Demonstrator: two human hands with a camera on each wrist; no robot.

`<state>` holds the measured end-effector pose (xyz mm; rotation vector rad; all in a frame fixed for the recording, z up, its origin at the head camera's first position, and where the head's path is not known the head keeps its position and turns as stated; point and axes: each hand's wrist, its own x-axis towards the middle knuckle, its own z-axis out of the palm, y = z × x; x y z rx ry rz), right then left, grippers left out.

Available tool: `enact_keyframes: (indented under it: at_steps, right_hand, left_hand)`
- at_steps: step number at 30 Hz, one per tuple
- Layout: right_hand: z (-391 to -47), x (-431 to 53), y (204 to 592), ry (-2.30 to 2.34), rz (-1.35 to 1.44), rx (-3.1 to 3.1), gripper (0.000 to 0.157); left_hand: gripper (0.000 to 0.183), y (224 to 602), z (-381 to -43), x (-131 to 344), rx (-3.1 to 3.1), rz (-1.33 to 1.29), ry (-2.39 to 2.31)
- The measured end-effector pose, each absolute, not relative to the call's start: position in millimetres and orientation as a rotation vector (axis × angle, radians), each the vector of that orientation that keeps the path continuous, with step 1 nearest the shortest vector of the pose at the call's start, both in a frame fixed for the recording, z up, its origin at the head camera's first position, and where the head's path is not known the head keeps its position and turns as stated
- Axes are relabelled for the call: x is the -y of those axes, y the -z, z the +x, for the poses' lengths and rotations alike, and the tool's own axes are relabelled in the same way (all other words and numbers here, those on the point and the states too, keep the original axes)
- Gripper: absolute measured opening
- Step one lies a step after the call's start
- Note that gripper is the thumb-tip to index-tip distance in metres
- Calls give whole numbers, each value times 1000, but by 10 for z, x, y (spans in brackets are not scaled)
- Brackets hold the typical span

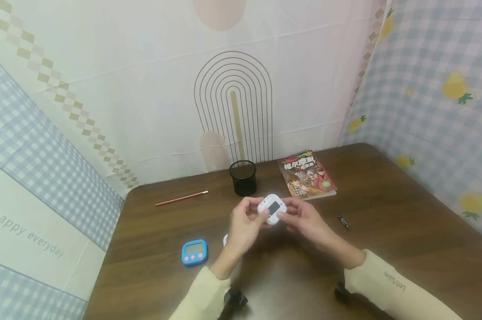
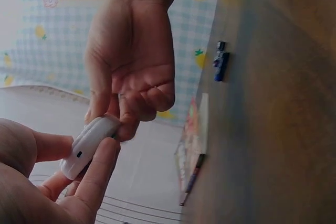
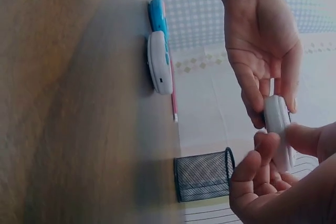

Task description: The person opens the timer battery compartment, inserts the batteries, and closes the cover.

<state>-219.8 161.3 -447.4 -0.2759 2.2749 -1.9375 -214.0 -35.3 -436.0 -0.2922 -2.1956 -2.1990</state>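
Both hands hold a small white rounded timer [image 1: 271, 209] just above the wooden table [image 1: 405, 213], near its middle. The side turned up to me shows a dark rectangle. My left hand [image 1: 254, 212] pinches its left edge with thumb and fingers. My right hand [image 1: 287, 212] grips its right edge, fingers curled under it. In the left wrist view the timer [image 2: 89, 145] is seen edge-on between both hands, as it is in the right wrist view [image 3: 278, 129]. A small dark battery [image 1: 343, 221] lies on the table to the right of my right hand.
A blue timer [image 1: 194, 252] lies front left, with a second white device [image 3: 159, 62] next to it, mostly hidden behind my left wrist. A black mesh cup [image 1: 243, 178], a red pencil [image 1: 182, 198] and a book [image 1: 306, 174] lie toward the back wall.
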Motion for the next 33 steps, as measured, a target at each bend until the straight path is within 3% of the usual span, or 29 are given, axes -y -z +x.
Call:
enact_keyframes:
  at_steps: [9,20,28,33]
  right_hand:
    - [-2173,-1610,4477,1796,-612,-2732,47]
    - [-2146,-1598,4474,1803,-509,-2596,51]
    - [-2198,-1628,4465,1942,-437,-2315,48]
    - [-2207,-1654,4422,2006,-374,-2094,50]
  left_hand:
    - [31,4362,-2149,371,2205,-308,2193]
    - [30,4353,-2117,352,2205,-314,2241]
    - [59,4364,-2111,362,2362,-519,1913]
    - [65,4356,-2089,361,2462,-575,1569]
